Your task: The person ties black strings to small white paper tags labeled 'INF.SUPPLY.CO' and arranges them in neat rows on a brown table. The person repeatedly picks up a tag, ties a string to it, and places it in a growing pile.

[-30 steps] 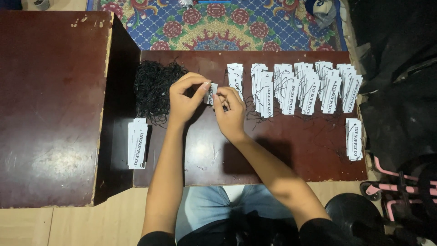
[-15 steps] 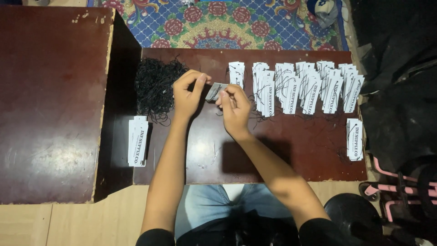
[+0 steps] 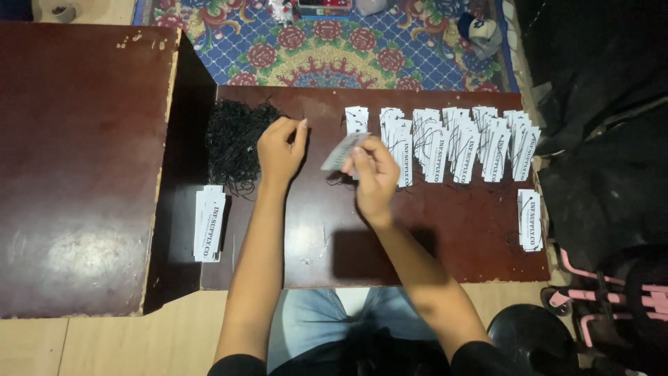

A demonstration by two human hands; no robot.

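Note:
My right hand (image 3: 374, 173) pinches a white paper tag (image 3: 342, 151) above the low brown table (image 3: 452, 237). My left hand (image 3: 280, 146) is raised just left of the tag, thumb and forefinger pinched together, perhaps on a thin black string that I cannot make out. A heap of black strings (image 3: 233, 143) lies directly left of my left hand. Overlapping rows of strung white tags (image 3: 445, 143) stretch to the right of my right hand.
A stack of white tags (image 3: 209, 223) rests at the table's left edge, another small stack (image 3: 530, 219) at its right edge. A larger brown tabletop (image 3: 76, 167) adjoins on the left. A patterned rug (image 3: 334, 49) lies beyond; dark bags (image 3: 598, 139) are at right.
My hands, joined over the tag a second ago, have drawn apart. The left hand moved left toward the strings; the right hand keeps the tag, now tilted flat.

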